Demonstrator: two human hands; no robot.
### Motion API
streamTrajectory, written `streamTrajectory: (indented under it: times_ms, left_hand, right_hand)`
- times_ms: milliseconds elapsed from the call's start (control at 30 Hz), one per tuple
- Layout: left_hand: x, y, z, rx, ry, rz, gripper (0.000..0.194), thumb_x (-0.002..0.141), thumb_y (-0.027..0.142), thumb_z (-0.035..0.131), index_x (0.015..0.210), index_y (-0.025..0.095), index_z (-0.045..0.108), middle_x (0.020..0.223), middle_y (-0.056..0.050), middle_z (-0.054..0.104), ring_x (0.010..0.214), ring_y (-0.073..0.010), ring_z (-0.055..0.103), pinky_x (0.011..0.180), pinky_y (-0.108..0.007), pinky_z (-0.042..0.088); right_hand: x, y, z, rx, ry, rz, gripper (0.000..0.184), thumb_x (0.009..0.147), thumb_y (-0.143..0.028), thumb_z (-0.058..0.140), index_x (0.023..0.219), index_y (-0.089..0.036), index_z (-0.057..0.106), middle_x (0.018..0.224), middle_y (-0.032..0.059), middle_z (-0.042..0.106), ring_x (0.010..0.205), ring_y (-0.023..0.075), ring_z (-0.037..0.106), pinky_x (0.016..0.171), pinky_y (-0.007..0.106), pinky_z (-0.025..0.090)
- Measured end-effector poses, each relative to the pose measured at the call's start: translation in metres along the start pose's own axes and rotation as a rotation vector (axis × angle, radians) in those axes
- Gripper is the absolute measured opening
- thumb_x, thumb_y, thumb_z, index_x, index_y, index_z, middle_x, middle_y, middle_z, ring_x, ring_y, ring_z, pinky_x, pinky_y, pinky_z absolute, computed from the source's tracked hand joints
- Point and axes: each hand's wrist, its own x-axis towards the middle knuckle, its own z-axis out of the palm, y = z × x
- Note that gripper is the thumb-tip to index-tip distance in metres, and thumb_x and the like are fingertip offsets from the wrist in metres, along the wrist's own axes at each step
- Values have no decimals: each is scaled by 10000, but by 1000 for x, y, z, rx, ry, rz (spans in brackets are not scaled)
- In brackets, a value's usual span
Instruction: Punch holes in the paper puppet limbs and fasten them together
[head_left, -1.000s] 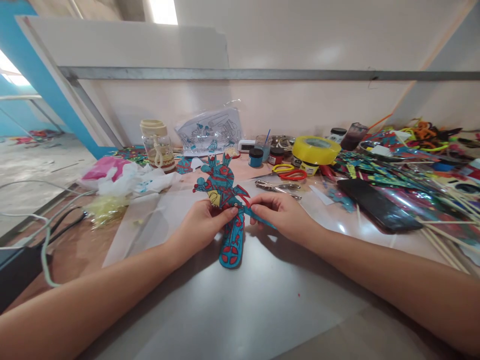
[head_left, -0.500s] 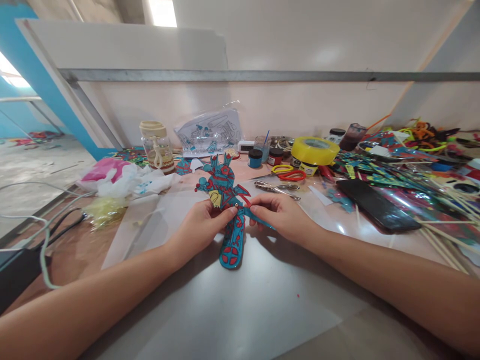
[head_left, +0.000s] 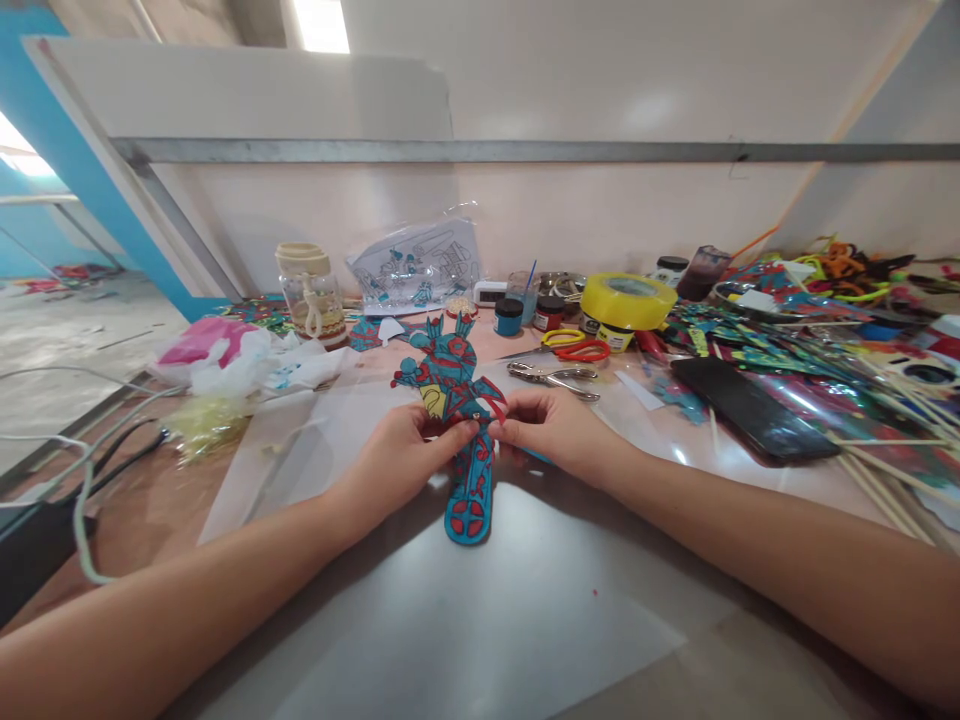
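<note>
Between my hands is a flat jointed puppet figure (head_left: 451, 362), painted blue and red with a yellow patch at its side. A long rounded piece (head_left: 471, 500) with a red wheel-like mark hangs down from its middle. My left hand (head_left: 412, 440) is closed on the figure's left edge, thumb on the front near a small round fastener. My right hand (head_left: 551, 432) pinches the right side by the fastener, where a red strip and a blue piece show. The fingertips behind the figure are hidden.
White sheets (head_left: 480, 620) lie under my hands. Behind stand paint jars (head_left: 508, 317), yellow tape (head_left: 628, 301), scissors (head_left: 577, 347), a metal hole punch (head_left: 555, 377) and a lidded bottle (head_left: 309, 295). A phone (head_left: 750, 410) and sticks lie right; plastic bags (head_left: 217, 360) and cables lie left.
The figure's long lower piece has swung slightly to the right. My right hand has closed in nearer the fastener, and the blue piece under it shows less.
</note>
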Motion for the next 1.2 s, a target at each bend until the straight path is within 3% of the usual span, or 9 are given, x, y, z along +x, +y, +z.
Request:
streamTrajectory:
  times_ms: [333,633,833,1000,1200]
  left_hand:
    - [0,4,0,7,134,-13,306,815,461,690,811,155,679,709,-28,728,631,-170,675,576,-251,553]
    - [-3,4,2,53,120,16,306,818,460,677,862,158,687,753,-33,729,643,-182,675,553,-253,534]
    - [-5,7,2,129,124,69,267,843,437,648,900,181,703,798,-26,723,657,-166,640,514,-222,491]
    - [-5,7,2,129,130,34,291,847,457,636,885,175,697,710,-16,699,554,-148,602,472,-221,466]
    - [-5,7,3,82,91,117,257,829,426,669,872,176,714,802,-23,734,679,-172,669,605,-246,537]
  right_hand:
    - [-3,-2,2,134,35,-19,299,670,-426,793,758,-171,664,565,-29,635,486,88,535,505,235,429]
    - [-7,-2,3,75,-20,6,298,717,-437,761,784,-167,652,543,-30,613,472,90,519,423,206,333]
    - [-6,1,3,49,25,-19,311,731,-455,751,795,-164,664,555,-30,607,487,88,515,441,210,338]
    - [-6,-1,3,20,54,-15,313,737,-459,740,809,-161,673,562,-24,608,498,93,519,456,215,348]
    - [-6,3,5,-42,91,-64,290,730,-444,737,760,-177,629,547,-32,586,496,96,514,472,217,362]
